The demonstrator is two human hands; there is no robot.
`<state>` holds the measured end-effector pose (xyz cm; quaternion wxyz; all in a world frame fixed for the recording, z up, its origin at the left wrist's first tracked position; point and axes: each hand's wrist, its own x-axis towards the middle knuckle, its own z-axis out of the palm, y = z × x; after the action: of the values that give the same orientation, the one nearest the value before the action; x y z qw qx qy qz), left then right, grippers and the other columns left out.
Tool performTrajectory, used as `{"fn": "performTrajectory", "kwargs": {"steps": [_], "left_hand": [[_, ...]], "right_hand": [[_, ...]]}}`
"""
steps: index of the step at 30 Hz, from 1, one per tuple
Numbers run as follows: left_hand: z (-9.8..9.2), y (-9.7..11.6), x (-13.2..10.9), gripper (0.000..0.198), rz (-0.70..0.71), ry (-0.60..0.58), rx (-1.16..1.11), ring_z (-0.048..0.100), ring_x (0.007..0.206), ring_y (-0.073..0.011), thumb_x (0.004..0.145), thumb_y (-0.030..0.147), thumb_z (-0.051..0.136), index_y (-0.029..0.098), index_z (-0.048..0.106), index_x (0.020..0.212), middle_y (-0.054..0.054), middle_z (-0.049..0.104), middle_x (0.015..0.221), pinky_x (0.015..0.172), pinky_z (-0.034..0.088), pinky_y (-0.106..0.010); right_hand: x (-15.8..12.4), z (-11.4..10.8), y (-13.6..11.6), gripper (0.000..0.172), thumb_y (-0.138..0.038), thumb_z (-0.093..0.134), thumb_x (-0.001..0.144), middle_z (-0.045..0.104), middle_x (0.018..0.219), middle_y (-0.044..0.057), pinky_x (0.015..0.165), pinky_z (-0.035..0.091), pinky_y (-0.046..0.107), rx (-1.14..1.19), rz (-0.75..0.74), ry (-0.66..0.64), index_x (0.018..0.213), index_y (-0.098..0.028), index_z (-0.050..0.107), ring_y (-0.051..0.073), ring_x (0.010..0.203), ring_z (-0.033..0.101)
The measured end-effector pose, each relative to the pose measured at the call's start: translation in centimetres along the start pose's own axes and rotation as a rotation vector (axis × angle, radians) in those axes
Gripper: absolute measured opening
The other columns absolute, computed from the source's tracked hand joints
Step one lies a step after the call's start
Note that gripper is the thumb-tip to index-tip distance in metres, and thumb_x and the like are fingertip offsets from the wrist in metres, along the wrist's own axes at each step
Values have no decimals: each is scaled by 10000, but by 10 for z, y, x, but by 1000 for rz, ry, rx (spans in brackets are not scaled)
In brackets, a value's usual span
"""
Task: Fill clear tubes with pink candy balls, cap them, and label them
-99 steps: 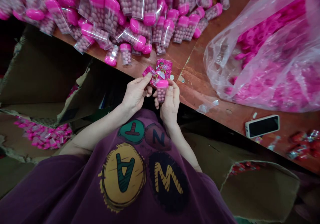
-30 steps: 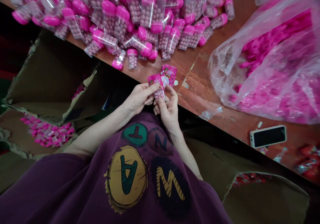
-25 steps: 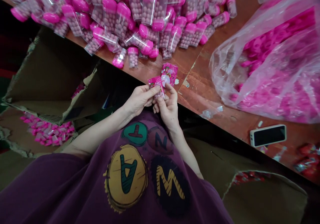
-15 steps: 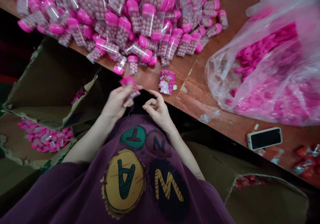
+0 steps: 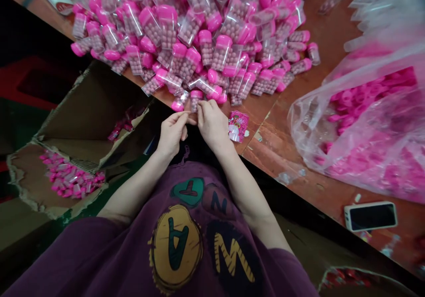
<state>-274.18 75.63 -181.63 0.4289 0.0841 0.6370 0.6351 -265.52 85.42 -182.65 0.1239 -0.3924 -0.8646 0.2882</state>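
My left hand (image 5: 173,134) is closed in a pinch below the table edge, its fingertips pointing right; whatever they hold is hidden. Close beside it, my right hand (image 5: 213,123) has its fingers pressed together, their tips overlapping the lower end of a small clear tube (image 5: 195,97) with a pink cap. What lies between those fingertips cannot be made out. A pink printed packet (image 5: 237,126) lies on the table just right of my right hand. Beyond both hands is a large heap of pink-capped tubes (image 5: 186,31) filled with small pink balls.
On the right lie a clear bag of pink parts (image 5: 365,129) and a white-edged phone (image 5: 371,216). At the left, an open cardboard box (image 5: 71,124) stands near a heap of small pink pieces (image 5: 71,175). Clear empty tubes (image 5: 375,13) lie top right.
The pink packet is no longer visible in my left hand. My right hand has moved up to the small tube, and its fingers have closed together. The whole view has shifted.
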Motion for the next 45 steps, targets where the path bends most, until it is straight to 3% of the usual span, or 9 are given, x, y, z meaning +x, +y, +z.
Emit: {"fn": "performTrajectory", "kwargs": {"steps": [3, 9, 15, 22, 26, 29, 33, 38, 45], "left_hand": [[0, -4, 9, 272, 55, 42, 23, 388, 379, -22, 871, 412, 752, 146, 714, 915, -17, 727, 786, 389, 226, -210], [-8, -6, 18, 350, 61, 53, 39, 436, 371, -30, 874, 467, 784, 126, 707, 857, -24, 711, 761, 365, 238, -198], [3, 4, 1, 371, 28, -140, 36, 435, 420, -46, 822, 480, 856, 158, 788, 992, 30, 624, 647, 398, 313, -196], [28, 1, -36, 300, -42, -475, 244, 486, 492, -83, 884, 459, 793, 161, 799, 914, 0, 639, 656, 496, 385, -220], [40, -8, -35, 261, 198, -507, 458, 534, 582, -103, 991, 388, 661, 172, 776, 902, -19, 665, 769, 585, 414, -238], [48, -15, -23, 191, 417, -482, 620, 606, 762, -152, 1003, 264, 614, 179, 785, 981, -44, 686, 869, 738, 472, -261], [57, -21, -5, 328, 566, -462, 768, 642, 969, -197, 987, 105, 506, 178, 764, 1177, -84, 700, 1059, 916, 497, -306], [64, -22, 6, 186, 512, -405, 793, 644, 895, -192, 973, 146, 578, 148, 761, 999, -79, 712, 977, 850, 480, -309], [72, -19, 9, 208, 327, -366, 934, 602, 717, -158, 869, 259, 797, 152, 706, 716, -37, 711, 763, 731, 417, -300]], "right_hand": [[10, 11, -5, 452, -498, 490, 1085, 694, 1129, 183, 874, 552, 399, -123, 71, 10, 1234, -112, 670, 286, 967, 699], [-3, 9, -6, 442, -357, 607, 998, 703, 1237, 209, 930, 585, 467, 29, 158, 65, 1358, -101, 590, 346, 1083, 715], [-59, -5, -8, 637, -390, 701, 934, 687, 1317, 157, 1026, 580, 452, 427, 162, 66, 1489, -186, 466, 295, 1194, 696], [-122, -20, 25, 450, -494, 745, 877, 655, 937, -7, 733, 579, 312, 1018, 392, 53, 1171, -256, 500, 140, 770, 647], [-144, -41, 48, 252, -275, 666, 833, 593, 810, -41, 677, 538, 310, 797, 457, 157, 1023, -247, 503, 134, 665, 572], [-143, -47, 64, 273, -197, 584, 841, 667, 975, 44, 833, 569, 377, 413, 324, 290, 1113, -219, 593, 199, 859, 647], [-128, -43, 74, 476, -206, 500, 966, 681, 1217, 179, 952, 563, 468, 39, 192, 144, 1424, -150, 614, 307, 1070, 666], [-118, -43, 70, 542, -234, 509, 997, 673, 1301, 213, 954, 576, 466, -55, 182, 60, 1522, -112, 571, 324, 1088, 679], [-98, -43, 83, 408, -304, 576, 990, 695, 1133, 136, 938, 575, 430, 67, 224, 249, 1359, -157, 673, 280, 1045, 678]]}}
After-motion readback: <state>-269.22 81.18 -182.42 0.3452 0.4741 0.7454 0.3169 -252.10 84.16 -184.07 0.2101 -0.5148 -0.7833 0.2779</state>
